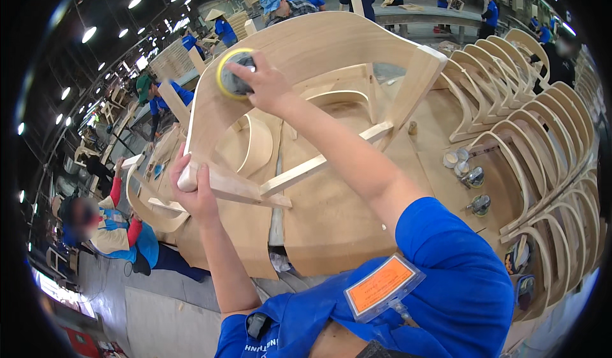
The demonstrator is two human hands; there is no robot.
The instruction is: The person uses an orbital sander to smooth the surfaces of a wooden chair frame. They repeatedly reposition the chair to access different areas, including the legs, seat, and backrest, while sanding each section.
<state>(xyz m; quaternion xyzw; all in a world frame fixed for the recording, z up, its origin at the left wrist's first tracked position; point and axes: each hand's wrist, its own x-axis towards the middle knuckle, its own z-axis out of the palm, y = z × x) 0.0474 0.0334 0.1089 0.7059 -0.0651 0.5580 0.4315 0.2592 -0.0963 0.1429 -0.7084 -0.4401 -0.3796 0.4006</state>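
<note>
A curved wooden chair frame (306, 42) with a wide bent back band and straight legs stands tilted on the brown-covered table in front of me. My right hand (268, 87) is closed around a round sander (237, 74) with a dark body and yellow edge. Its disc faces the inner face of the bent band at the upper left and appears to touch it. Lower down, my left hand (194, 189) grips the rounded near-left end of the frame, fingers and thumb on either side of the wood.
Brown sheeting (331, 230) covers the table. Rows of curved wooden frames (535, 141) stand at the right, with small sanders (475, 178) beside them. Another bent piece (257, 144) lies behind my frame. A co-worker (121, 230) stands at the left; several others work farther back.
</note>
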